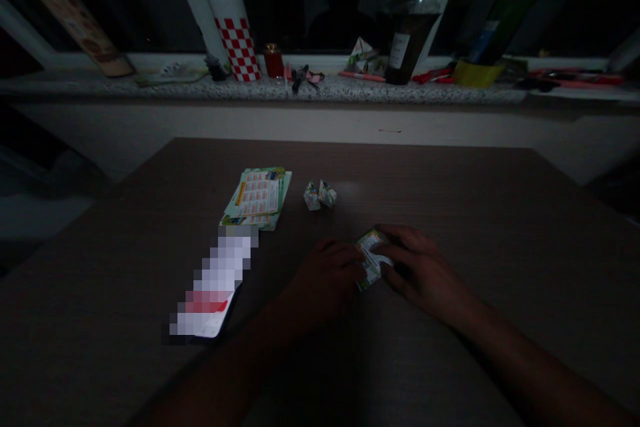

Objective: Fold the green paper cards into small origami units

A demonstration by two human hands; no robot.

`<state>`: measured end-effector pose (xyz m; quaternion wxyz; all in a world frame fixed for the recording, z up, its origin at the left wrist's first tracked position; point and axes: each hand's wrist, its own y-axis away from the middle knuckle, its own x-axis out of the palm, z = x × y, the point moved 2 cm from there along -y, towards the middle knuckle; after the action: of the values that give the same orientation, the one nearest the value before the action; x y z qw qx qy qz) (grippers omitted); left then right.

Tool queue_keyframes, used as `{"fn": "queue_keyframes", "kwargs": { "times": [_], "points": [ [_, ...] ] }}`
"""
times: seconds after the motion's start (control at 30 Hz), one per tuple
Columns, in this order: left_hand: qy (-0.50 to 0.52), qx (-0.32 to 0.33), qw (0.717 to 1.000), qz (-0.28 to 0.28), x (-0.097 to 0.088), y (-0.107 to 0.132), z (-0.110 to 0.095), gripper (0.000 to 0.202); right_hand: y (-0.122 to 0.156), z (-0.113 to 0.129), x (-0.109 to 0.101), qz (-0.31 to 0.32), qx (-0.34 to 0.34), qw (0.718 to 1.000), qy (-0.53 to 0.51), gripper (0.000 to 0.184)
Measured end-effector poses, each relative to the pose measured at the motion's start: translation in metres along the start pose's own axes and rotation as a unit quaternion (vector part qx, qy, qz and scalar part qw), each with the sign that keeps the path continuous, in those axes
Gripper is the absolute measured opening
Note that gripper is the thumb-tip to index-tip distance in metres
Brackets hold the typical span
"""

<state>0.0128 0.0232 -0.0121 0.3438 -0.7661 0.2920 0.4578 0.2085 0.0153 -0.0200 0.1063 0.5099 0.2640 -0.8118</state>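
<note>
A small printed paper (371,259), green and white and apparently folded, lies at the middle of the dark wooden table. My left hand (327,280) has its curled fingers on the paper's left edge. From the right, the fingers and thumb of my right hand (425,270) hold the other side, covering part of it. Just beyond my hands sit two little folded paper pieces (320,195) with the same kind of print, side by side. To their left is a stack of printed paper sheets (257,197).
A lit phone (215,293), its screen blurred, lies left of my left hand. Along the stone windowsill (330,88) behind the table (475,200) stand a red-checkered white bottle (237,40), a dark labelled bottle (400,47), a green bottle (517,3) and pens.
</note>
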Motion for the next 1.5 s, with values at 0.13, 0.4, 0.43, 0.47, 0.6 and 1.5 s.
{"fn": "queue_keyframes", "kwargs": {
  "times": [0.13, 0.4, 0.43, 0.47, 0.6, 1.5],
  "points": [
    [0.009, -0.012, 1.0, 0.018, -0.001, 0.0, 0.002, 0.025, -0.001, 0.006, 0.0, 0.045, -0.043, 0.997, -0.036, 0.033],
    [0.021, -0.001, 0.999, 0.034, -0.008, 0.002, 0.003, 0.025, -0.001, 0.009, 0.0, 0.053, -0.023, 0.997, -0.054, 0.029],
    [0.022, 0.0, 0.999, 0.035, -0.009, 0.001, 0.002, 0.024, -0.001, 0.009, 0.001, 0.051, -0.023, 0.997, -0.054, 0.029],
    [0.022, -0.002, 0.999, 0.035, -0.01, 0.001, 0.002, 0.022, 0.0, 0.009, 0.001, 0.05, -0.022, 0.997, -0.053, 0.029],
    [0.022, -0.027, 0.999, 0.035, -0.012, -0.001, 0.003, 0.021, 0.0, 0.007, 0.003, 0.051, -0.016, 0.997, -0.055, 0.031],
    [-0.12, -0.191, 0.974, 0.034, 0.006, -0.019, 0.005, 0.021, -0.007, 0.005, 0.01, 0.029, 0.042, 0.995, -0.083, 0.016]
  ]
}}
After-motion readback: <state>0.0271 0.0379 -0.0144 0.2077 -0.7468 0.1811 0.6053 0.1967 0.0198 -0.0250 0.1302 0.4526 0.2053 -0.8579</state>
